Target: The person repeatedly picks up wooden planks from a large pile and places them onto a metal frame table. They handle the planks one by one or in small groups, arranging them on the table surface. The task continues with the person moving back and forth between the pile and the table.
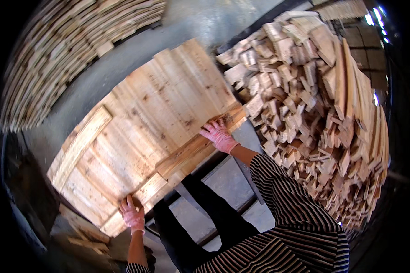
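Observation:
Pale wooden boards [155, 100] lie side by side as a broad, knotty layer in front of me. Along its near edge runs a darker wooden board [184, 157], end to end with a lighter wooden strip [152, 188]. My right hand [218, 136], in a pink knit glove, has its fingers curled over the right part of the darker board. At the near left corner my left hand [133, 216], gloved alike, rests with its fingers stretched and apart on the lighter strip. Its thumb side is partly hidden. Another short board [84, 142] lies across the layer's left end.
A tall heap of split and sawn wood pieces [300, 104] stands close on the right. Stacked boards [73, 54] fill the far left, across a grey floor [187, 22]. Scrap wood [86, 239] lies at the lower left. Below the near edge are metal frame bars [250, 179].

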Action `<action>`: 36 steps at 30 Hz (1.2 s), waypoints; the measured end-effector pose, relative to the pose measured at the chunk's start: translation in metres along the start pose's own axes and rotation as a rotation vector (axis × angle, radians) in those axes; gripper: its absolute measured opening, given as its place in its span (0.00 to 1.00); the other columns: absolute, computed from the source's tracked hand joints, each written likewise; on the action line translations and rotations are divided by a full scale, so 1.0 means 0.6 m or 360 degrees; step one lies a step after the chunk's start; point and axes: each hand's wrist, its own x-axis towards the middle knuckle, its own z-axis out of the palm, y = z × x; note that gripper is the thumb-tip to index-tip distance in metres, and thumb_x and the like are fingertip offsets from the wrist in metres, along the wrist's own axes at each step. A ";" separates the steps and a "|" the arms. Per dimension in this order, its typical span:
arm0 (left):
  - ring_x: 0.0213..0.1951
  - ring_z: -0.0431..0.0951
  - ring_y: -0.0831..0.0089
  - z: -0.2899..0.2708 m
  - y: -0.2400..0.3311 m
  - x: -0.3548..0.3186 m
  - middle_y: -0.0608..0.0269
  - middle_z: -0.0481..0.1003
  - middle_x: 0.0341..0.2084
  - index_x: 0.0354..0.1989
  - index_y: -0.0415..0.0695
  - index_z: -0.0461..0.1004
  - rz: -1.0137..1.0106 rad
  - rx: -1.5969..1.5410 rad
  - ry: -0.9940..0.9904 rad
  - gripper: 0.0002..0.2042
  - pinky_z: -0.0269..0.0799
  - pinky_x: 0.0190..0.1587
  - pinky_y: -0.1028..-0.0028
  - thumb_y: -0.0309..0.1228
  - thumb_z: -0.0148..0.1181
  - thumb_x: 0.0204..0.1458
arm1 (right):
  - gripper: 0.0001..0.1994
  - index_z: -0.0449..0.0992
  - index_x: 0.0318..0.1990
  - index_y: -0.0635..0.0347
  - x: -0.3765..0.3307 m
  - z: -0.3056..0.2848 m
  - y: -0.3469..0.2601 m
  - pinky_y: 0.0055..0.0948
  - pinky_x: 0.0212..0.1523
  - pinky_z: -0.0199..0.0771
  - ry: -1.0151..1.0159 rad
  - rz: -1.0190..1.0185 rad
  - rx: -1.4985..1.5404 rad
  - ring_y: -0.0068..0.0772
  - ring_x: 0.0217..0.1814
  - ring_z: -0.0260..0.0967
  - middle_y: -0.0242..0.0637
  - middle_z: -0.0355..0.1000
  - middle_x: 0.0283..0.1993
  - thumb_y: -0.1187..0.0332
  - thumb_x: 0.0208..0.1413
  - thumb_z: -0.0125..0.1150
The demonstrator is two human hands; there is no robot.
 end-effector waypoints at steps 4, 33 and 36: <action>0.65 0.60 0.44 -0.034 0.043 -0.007 0.49 0.63 0.62 0.69 0.49 0.59 0.0073 -0.0080 0.0034 0.43 0.54 0.70 0.53 0.32 0.72 0.41 | 0.26 0.68 0.64 0.42 -0.021 0.026 0.021 0.68 0.68 0.50 0.0111 0.0005 0.0041 0.49 0.69 0.58 0.38 0.65 0.64 0.66 0.54 0.53; 0.62 0.71 0.50 -0.303 0.732 0.069 0.41 0.70 0.60 0.66 0.33 0.64 0.1065 -0.1208 -0.0581 0.40 0.66 0.64 0.62 0.45 0.71 0.49 | 0.46 0.62 0.67 0.50 -0.505 -0.459 0.314 0.68 0.62 0.69 0.2550 0.0883 0.4710 0.55 0.65 0.68 0.41 0.68 0.65 0.37 0.44 0.72; 0.59 0.73 0.55 -0.452 0.866 0.023 0.48 0.70 0.62 0.67 0.36 0.62 0.1164 -0.1576 -0.0822 0.37 0.67 0.62 0.61 0.48 0.66 0.56 | 0.41 0.62 0.66 0.50 -0.452 -0.484 0.315 0.70 0.60 0.71 0.2413 0.0678 0.4770 0.54 0.62 0.70 0.41 0.68 0.65 0.41 0.49 0.71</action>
